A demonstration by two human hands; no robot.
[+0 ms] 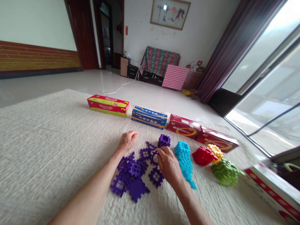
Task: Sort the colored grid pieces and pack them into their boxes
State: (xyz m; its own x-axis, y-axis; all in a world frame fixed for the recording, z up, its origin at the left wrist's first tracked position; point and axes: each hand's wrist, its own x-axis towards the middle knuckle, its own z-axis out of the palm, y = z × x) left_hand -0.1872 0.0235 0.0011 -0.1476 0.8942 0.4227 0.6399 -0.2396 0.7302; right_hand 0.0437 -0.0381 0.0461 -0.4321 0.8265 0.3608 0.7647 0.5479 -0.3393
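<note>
My right hand is closed, its thumb and fingertips pinching the edge of a purple interlocking plastic tile. My left hand is curled into a loose fist to the left, with nothing visible in it. Another purple window tile lies between the hands. Nearer to me is a loose pile of purple tiles, some with window openings and one solid. A single window tile lies below my right hand. Just beyond that hand stands a purple cube built from such tiles.
To the right are joined blocks in light blue, red, yellow and green. Boxes in red-yellow, blue and dark red line the mat's far side. A white-red box sits at right.
</note>
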